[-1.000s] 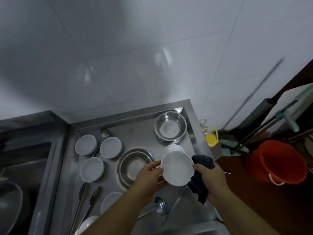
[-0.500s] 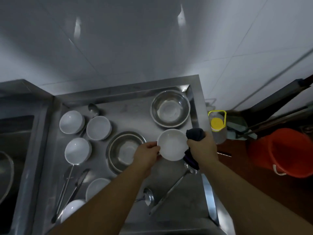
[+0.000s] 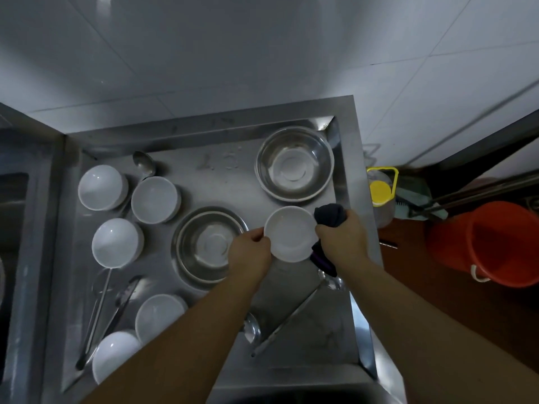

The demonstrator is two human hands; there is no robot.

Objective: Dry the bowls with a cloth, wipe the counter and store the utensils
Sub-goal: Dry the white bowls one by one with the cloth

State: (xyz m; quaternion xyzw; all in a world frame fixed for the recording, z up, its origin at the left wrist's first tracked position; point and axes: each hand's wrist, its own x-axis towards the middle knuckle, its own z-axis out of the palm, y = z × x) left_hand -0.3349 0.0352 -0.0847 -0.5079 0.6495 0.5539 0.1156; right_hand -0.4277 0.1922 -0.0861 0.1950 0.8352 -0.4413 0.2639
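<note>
Over the steel table point(image 3: 221, 170), the left hand point(image 3: 252, 250) pinches a small white ceramic bowl point(image 3: 290, 233), seemingly empty; the right hand point(image 3: 341, 239) clutches a dark cloth point(image 3: 329, 215) touching its rim. Two steel bowls point(image 3: 294, 164) sit just beside it.

Wall point(image 3: 262, 48): large pale glossy tiles with thin grout lines, filling the far half of the view; dim, uneven light, brighter toward the right. Counter point(image 3: 221, 176): brushed steel with a raised rim, set against the wall. Sink point(image 3: 14, 217): steel basin at the left, mostly cut off. Floor point(image 3: 437, 301): dark reddish brown, to the right. Bucket point(image 3: 495, 243): orange, standing on the floor at right. Jug point(image 3: 380, 191): clear with yellow lid and handle, just beside the counter's right edge. Dark poles point(image 3: 481, 191): leaning near the bucket.
</note>
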